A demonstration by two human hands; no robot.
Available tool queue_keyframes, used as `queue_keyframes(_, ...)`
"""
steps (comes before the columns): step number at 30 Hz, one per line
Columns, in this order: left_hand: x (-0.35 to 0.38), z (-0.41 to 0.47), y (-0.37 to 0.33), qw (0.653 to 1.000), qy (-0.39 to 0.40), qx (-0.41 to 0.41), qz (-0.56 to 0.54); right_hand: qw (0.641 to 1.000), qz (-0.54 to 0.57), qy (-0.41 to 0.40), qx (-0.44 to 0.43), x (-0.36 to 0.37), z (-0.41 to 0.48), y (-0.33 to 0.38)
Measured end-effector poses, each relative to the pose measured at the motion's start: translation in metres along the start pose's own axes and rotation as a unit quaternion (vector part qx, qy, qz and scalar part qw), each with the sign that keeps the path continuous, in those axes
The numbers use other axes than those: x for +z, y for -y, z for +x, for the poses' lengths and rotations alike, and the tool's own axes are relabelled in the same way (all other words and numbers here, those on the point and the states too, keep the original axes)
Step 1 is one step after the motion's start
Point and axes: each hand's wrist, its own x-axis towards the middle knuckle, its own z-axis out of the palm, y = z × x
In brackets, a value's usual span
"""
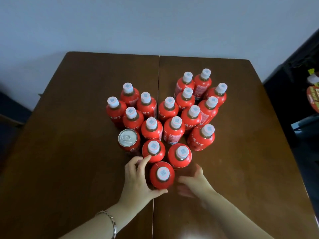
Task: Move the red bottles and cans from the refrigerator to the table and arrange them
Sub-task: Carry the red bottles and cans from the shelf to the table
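Heart-shaped array of upright red bottles (172,133) and one red drinks can (128,138) on the brown table (250,152). Your left hand (138,180) curls round the tip bottle (162,175) from its 9 o'clock side, thumb at 6. The bottle's long axis is vertical. Your right hand (193,180) (blurred) lies spread and empty just beside it at 3 o'clock. The layout looks nearly complete, and the tip probably needs centring.

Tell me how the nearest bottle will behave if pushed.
The nearest bottle stands upright; a push near its cap may tip it. Round body: probably rolls once down. Smooth red wrap looks somewhat slippery.
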Motion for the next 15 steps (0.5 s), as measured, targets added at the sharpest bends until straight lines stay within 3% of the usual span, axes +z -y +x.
queue_keyframes(2, -0.002, -0.006, -0.011, 0.982, 0.041, -0.148, -0.110, 0.991, 0.100, 0.083, 0.042, 0.006, -0.009, 0.009)
queue_keyframes(4, -0.001, -0.006, -0.016, 0.937, 0.100, -0.239, -0.234, 0.984, 0.148, 0.095, 0.031, 0.012, -0.011, 0.017)
queue_keyframes(8, 0.008, 0.007, -0.026, 0.924, 0.087, -0.250, -0.275, 0.984, 0.169, 0.062, -0.010, 0.008, -0.004, 0.027)
queue_keyframes(15, 0.024, 0.041, -0.054, 0.912, 0.028, -0.338, -0.232, 0.981, 0.190, 0.005, -0.043, -0.004, 0.019, 0.038)
